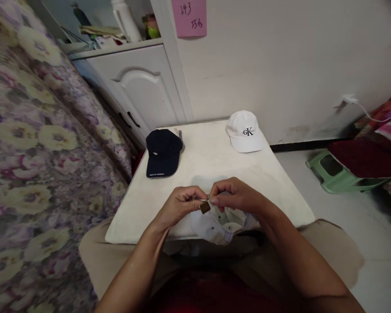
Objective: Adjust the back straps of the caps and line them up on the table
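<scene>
1. The pale cap is at the near edge of the surface, in front of the seated person, with its hollow inside partly showing and part of it hanging over the edge.
2. At its strap sits a small brown square piece, just below the meeting fingertips.
3. The left hand is nearly closed at the tips, thumb and forefinger pinching the strap right beside the brown square piece; whether they also grip that piece is hard to tell.
4. The right hand has its thumb and forefinger pressed together on the strap too, its tips almost touching those of the left hand, with the other fingers curled over the cap's opening.
5. Farther back on the left lies a navy cap, brim toward the person.
6. At the far right corner rests a white cap with black letters, its brim also facing the person.
7. Beyond the surface stand a white cabinet and a wall bearing a pink note; a flowered curtain hangs at left, and a green stool stands at right.
</scene>
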Motion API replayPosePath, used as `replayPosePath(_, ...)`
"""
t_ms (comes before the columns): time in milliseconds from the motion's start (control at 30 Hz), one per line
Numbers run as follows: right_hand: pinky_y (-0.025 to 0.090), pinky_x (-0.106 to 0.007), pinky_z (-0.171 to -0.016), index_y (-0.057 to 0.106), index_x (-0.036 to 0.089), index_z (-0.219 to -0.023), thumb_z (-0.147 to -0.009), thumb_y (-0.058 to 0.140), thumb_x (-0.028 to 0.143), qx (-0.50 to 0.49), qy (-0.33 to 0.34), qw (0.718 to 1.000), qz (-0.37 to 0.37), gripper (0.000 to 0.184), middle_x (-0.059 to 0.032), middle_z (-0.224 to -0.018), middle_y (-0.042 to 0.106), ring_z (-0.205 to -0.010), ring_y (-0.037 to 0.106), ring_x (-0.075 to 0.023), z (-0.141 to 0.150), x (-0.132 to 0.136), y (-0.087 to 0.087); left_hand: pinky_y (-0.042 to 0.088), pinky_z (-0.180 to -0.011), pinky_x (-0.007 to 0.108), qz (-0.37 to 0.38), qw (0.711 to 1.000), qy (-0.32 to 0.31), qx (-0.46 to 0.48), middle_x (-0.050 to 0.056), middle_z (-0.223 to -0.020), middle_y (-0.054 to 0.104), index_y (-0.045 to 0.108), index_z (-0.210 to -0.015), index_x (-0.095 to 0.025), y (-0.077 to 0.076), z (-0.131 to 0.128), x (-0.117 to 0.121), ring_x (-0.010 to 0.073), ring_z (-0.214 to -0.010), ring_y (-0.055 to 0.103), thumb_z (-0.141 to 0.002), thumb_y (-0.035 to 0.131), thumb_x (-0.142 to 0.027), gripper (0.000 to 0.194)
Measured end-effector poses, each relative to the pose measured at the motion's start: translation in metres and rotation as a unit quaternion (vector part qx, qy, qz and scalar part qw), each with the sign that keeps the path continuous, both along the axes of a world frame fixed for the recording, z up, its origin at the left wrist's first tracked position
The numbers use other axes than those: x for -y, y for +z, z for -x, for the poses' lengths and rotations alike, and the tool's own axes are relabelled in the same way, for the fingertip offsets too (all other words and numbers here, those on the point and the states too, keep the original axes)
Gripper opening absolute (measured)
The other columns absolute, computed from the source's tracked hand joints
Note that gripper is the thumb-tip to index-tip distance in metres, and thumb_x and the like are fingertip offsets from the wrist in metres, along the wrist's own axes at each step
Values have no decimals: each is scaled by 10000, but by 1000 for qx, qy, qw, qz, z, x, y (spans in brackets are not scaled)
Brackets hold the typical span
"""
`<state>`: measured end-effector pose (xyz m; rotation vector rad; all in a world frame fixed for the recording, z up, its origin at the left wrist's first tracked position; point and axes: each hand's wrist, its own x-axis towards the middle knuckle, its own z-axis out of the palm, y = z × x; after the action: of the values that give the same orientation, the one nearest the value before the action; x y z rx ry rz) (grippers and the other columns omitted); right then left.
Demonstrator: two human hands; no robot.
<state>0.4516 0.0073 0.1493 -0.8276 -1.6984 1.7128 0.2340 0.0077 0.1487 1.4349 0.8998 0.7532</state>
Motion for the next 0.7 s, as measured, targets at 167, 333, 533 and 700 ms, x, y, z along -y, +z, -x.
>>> replayPosePath(167, 302, -208, -496, 644, 157, -747, -845, 661, 299, -8, -24, 1000, -1, 173, 41, -585, 575, -513, 423, -69, 2, 0, -4, 367, -575, 210, -2, 1000, 12, 0, -9, -633, 621, 708, -727, -133, 0, -1, 0, 96, -586, 494, -736, 782, -310, 192)
replayPosePath(333, 302, -209, -499, 627, 159, -752, -862, 664, 369, -2, -9, 1000, -13, 240, 41, -598, 566, -516, 411, -69, 3, -1, -5, 335, -560, 211, -3, 1000, 3, -27, -12, -644, 603, 711, -760, -132, 1, 0, 1, 94, -588, 464, -772, 750, -311, 184)
replayPosePath(533, 346, -201, -499, 596, 165, -847, -914, 600, 431, 24, 36, 999, -24, 275, 12, -686, 635, -544, 462, -81, -8, -4, 2, 350, -569, 220, 2, 999, 6, -41, 0, -673, 623, 714, -790, -131, 1, 2, 1, 105, -600, 478, -765, 757, -320, 195)
replayPosePath(700, 319, -195, -473, 599, 160, -839, -902, 607, 357, 54, 44, 997, -20, 206, 27, -636, 606, -515, 439, -75, -14, -7, 0, 378, -601, 229, 16, 1000, -14, -17, -2, -687, 636, 723, -818, -135, 2, 3, 2, 110, -614, 503, -770, 751, -319, 193)
